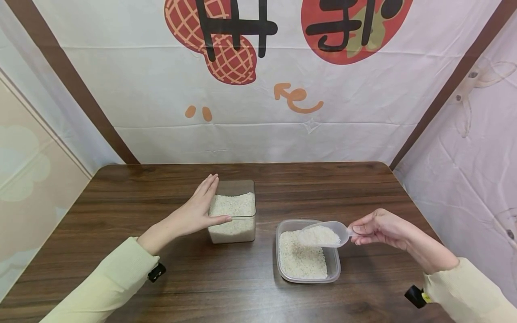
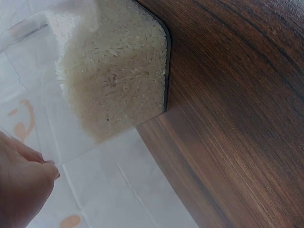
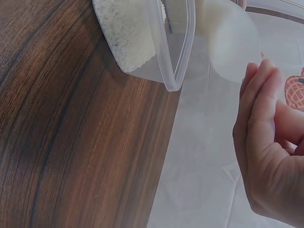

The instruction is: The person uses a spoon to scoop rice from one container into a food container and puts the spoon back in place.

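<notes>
A tall clear square container (image 1: 237, 229), partly filled with white rice (image 2: 116, 71), stands left of the table's middle. Along its left side lies my left hand (image 1: 196, 211), fingers straight and the thumb stretched across the near side at rim height. My right hand (image 1: 379, 228) pinches the handle of a translucent scoop (image 1: 342, 232), which carries a heap of rice. The scoop is over a low clear plastic tub (image 1: 334, 264), whose rice (image 1: 300, 258) is piled toward the left. In the right wrist view the fingers (image 3: 260, 109) hide the scoop's handle.
Both containers stand on a dark wood-grain table (image 1: 161, 188) with rounded far corners. Behind it hangs a white printed cloth (image 1: 258, 139), with more cloth on both sides. A black wrist device (image 1: 156, 272) shows at the left sleeve, another device (image 1: 416, 296) at the right.
</notes>
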Demonstrator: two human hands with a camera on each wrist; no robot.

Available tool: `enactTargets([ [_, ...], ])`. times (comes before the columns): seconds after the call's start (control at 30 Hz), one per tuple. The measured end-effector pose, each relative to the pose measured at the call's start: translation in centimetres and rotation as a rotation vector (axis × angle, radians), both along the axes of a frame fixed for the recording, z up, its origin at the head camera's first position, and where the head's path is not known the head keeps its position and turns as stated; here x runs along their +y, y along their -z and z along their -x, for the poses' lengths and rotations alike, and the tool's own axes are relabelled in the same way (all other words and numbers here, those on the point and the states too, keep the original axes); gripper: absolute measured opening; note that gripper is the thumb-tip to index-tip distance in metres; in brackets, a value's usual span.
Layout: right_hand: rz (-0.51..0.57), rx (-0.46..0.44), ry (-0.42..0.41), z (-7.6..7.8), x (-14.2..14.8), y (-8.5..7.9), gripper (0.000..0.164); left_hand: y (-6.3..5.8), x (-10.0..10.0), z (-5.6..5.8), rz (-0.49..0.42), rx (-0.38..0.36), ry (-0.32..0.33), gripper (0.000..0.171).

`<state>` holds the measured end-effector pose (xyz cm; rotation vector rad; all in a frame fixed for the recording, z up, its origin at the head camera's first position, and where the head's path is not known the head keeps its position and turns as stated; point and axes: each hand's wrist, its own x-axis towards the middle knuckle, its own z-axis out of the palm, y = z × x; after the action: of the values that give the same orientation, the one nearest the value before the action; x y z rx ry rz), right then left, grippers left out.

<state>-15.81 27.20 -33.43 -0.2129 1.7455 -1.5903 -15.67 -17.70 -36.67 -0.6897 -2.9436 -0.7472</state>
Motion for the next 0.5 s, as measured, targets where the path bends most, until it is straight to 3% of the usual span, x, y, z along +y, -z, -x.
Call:
enactTargets([
  [0.5, -0.056, 0.036, -0.025, -0.20, -0.29, 0.13, 0.027, 0.06, 0.01, 0.00, -0.005, 0.018, 0.009, 0.109],
])
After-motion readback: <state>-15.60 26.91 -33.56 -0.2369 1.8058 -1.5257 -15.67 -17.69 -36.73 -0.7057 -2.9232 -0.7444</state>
